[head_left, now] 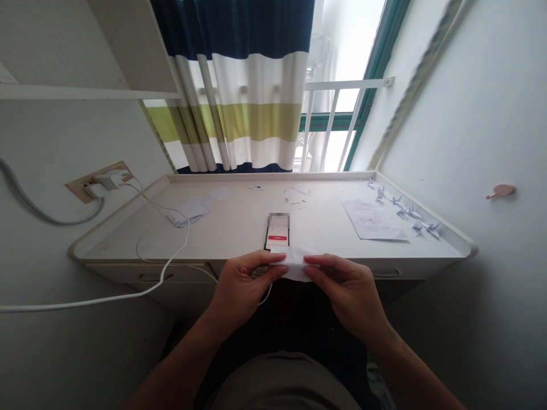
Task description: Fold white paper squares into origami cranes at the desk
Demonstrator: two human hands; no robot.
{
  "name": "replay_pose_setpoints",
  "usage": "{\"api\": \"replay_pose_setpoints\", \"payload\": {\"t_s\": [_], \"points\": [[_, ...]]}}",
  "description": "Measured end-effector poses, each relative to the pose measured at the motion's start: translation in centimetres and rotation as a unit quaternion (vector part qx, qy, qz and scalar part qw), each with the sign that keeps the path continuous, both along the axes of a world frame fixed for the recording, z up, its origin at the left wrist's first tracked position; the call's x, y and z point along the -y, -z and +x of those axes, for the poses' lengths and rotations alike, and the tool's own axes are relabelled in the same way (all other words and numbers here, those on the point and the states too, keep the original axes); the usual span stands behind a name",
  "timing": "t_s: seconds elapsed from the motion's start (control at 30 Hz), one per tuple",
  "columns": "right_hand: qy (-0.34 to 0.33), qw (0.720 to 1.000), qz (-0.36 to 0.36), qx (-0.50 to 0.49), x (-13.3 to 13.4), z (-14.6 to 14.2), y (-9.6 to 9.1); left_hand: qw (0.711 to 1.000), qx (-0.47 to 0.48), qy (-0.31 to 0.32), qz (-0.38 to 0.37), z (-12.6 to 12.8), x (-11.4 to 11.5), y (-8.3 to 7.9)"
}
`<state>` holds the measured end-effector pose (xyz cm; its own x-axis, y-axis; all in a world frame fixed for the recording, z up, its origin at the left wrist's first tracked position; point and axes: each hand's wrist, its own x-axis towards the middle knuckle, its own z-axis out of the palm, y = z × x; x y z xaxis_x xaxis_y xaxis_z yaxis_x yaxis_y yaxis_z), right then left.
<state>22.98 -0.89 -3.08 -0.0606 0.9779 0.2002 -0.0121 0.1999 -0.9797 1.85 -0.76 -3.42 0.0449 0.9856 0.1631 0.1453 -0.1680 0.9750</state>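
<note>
A small white piece of paper [294,266] is stretched between my two hands, just in front of the desk edge. My left hand [244,279] pinches its left side between thumb and fingers. On the other side, my right hand [347,285] grips the paper the same way. Directly beyond the paper lies a phone [278,233] with a lit screen, its near end partly covered by the paper. Creases on the paper are too faint to make out well.
Folded paper figures [401,208] line the desk's right side, beside a written sheet [371,221]. Loose papers [190,212] lie at the left. A white cable [164,273] runs from the wall socket [100,181] across the front left. Small scraps [299,200] and a pen-like object [256,187] lie farther back.
</note>
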Motion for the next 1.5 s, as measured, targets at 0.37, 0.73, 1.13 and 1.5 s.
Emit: {"api": "replay_pose_setpoints", "payload": {"t_s": [0.37, 0.73, 1.13, 1.5], "points": [[0.001, 0.975, 0.144, 0.168, -1.1, 1.0, 0.7, 0.992, -0.060, -0.008, 0.112, -0.3, -0.8, 0.6], [-0.061, 0.925, 0.240, 0.289, -1.5, 0.5, -1.5, 0.998, -0.004, 0.057, -0.035, 0.3, -0.5, -0.7], [-0.073, 0.932, 0.118, 0.334, -1.4, 1.9, -2.5, 0.993, 0.047, 0.058, -0.095, -0.1, -0.4, -0.6], [-0.041, 0.951, 0.097, 0.292, -2.1, 1.7, -3.3, 0.993, 0.056, 0.059, -0.086, -0.1, -0.9, -0.9]]}}
